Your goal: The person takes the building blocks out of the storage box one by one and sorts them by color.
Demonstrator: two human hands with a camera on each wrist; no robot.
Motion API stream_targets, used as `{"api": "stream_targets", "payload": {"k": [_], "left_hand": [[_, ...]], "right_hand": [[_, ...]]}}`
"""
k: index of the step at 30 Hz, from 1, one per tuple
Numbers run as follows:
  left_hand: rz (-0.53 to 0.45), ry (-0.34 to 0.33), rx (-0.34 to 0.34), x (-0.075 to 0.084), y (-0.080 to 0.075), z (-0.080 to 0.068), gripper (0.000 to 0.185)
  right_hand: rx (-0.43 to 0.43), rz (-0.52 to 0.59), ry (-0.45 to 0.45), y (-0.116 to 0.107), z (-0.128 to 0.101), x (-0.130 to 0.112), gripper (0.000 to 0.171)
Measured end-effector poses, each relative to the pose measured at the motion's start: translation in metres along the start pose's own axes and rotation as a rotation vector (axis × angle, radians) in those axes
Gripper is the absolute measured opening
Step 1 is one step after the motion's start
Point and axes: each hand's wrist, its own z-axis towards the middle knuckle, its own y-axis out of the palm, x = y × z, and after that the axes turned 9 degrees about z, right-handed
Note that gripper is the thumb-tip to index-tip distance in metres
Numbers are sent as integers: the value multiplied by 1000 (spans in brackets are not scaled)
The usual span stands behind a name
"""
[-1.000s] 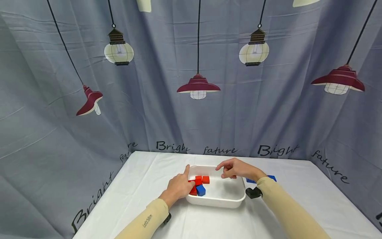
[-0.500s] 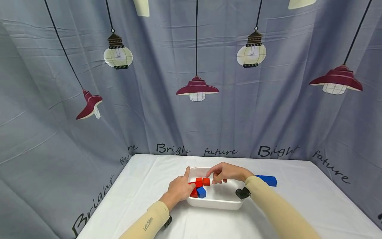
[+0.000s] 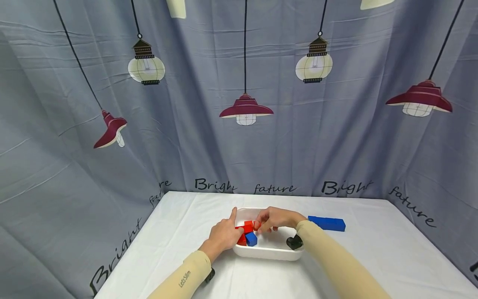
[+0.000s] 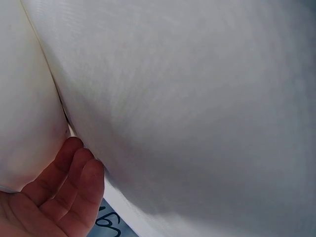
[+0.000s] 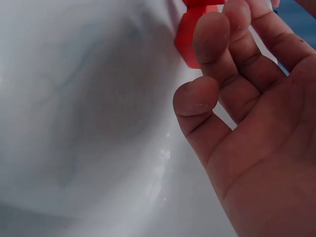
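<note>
A white tray (image 3: 267, 252) stands on the table, with several red blocks (image 3: 248, 226) and a blue block (image 3: 252, 239) grouped at its left end. My left hand (image 3: 224, 234) holds the tray's left rim, its thumb inside near the blocks. In the left wrist view, the fingers (image 4: 89, 182) curl against the tray's outer wall. My right hand (image 3: 277, 219) reaches down into the tray, thumb and index finger pinching the rightmost red block (image 3: 256, 225). In the right wrist view the other fingers (image 5: 211, 37) partly cover red blocks (image 5: 186, 42); the pinch itself is hidden.
Long blue blocks (image 3: 328, 223) lie in a row on the white-covered table (image 3: 366, 249), right of the tray and beyond the right wrist. A grey curtain (image 3: 209, 137) printed with lamps hangs behind the table.
My right hand has moved left across the tray and lowered, its thumb and index finger closing on the rightmost red block. The left hand has stayed at the rim.
</note>
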Motion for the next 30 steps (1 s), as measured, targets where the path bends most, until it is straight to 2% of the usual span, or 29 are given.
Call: {"api": "stream_targets", "payload": {"k": [7,16,26,30], "left_hand": [[1,-4,-15,-1,0,0,78],[-12,10,-13,-1,-1,1,77],[-9,7,-11,-2,0,1,77],[-23,0,-18,-2,-2,1,78]], "right_hand": [[-14,-54,45,3,6,6,16],[-6,-139,40,8,13,6,21],[-34,-93,19,9,12,6,11],[-44,-57,31,6,11,7,12]]}}
